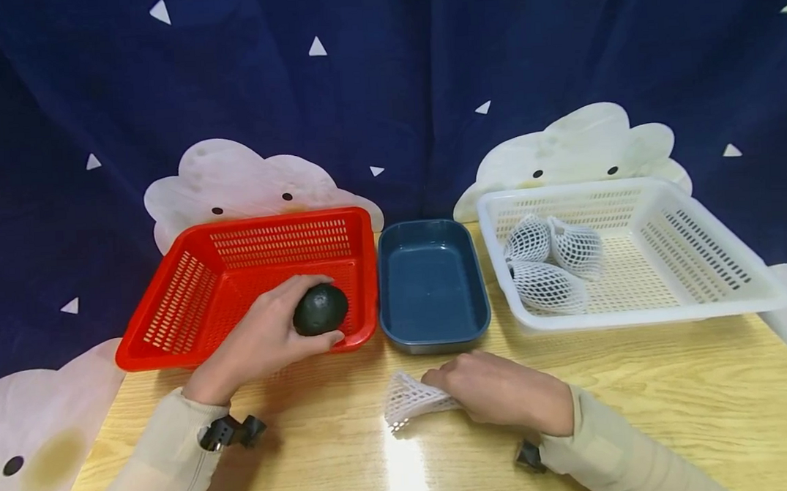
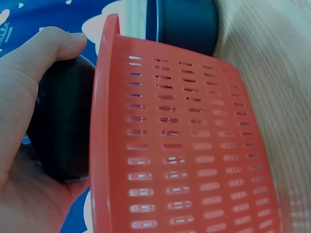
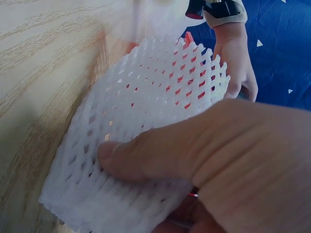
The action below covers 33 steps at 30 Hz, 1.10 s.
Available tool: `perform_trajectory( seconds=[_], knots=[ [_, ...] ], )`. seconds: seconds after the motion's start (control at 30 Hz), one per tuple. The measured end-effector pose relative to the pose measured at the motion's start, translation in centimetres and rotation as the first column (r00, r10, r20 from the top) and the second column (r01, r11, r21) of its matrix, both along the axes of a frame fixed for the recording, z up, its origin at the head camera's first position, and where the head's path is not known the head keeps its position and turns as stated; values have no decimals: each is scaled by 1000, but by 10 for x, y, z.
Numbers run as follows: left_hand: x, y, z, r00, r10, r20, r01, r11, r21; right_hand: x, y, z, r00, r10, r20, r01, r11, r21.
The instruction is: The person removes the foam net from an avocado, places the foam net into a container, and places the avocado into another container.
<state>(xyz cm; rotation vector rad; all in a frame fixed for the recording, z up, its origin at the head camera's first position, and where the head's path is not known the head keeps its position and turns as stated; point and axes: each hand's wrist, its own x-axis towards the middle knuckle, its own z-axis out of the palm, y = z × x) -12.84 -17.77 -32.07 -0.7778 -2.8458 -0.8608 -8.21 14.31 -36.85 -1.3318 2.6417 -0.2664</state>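
My left hand (image 1: 270, 330) grips a dark green avocado (image 1: 321, 309) at the front right of the red basket (image 1: 201, 360). In the left wrist view the avocado (image 2: 65, 119) sits between thumb and fingers, right beside the basket's rim (image 2: 101, 131). Low over the table in front of the blue tray, my right hand (image 1: 499, 387) pinches a white foam net sleeve (image 1: 413, 400). Up close in the right wrist view, the thumb presses on the sleeve (image 3: 131, 97), which looks flattened, with no fruit visible in it.
Between the two baskets stands a dark blue tray (image 1: 436, 339). The white basket (image 1: 660, 313) on the right holds several net-wrapped fruits (image 1: 547, 286) at its left end. A dark blue curtain (image 1: 387, 92) with clouds hangs behind the wooden table (image 1: 330, 453).
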Motion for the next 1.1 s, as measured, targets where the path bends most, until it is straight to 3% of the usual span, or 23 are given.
perform_trajectory(
  seconds=[0.23, 0.7, 1.1],
  knots=[
    [-7, 0, -2, 998, 48, 46, -46, 998, -44, 0, -1, 1, 1000, 4, -7, -4, 1000, 0],
    [-26, 0, -9, 994, 63, 84, -56, 994, -90, 0, -1, 0, 1000, 4, -23, -4, 1000, -6],
    [-36, 2, -15, 993, 58, 101, -48, 993, -104, 0, 0, -1, 1000, -5, -6, 5, 1000, -5]
  ],
)
